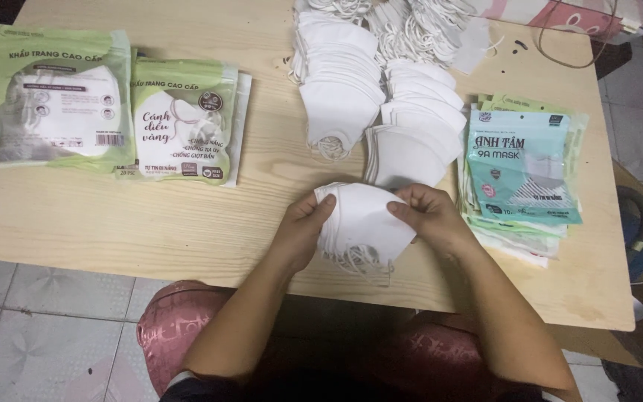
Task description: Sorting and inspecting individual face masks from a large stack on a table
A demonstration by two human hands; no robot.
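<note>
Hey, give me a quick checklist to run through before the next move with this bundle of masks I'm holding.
1. Both hands on the white mask bundle: ok, left hand and right hand hold its two sides.
2. Ear loops tucked: not ok, some dangle at the bundle's lower edge.
3. Empty teal pouches close by: ok, beside the right hand.
4. More loose masks available: ok, rows on the wooden table.
5. Count in bundle: cannot tell.
</note>
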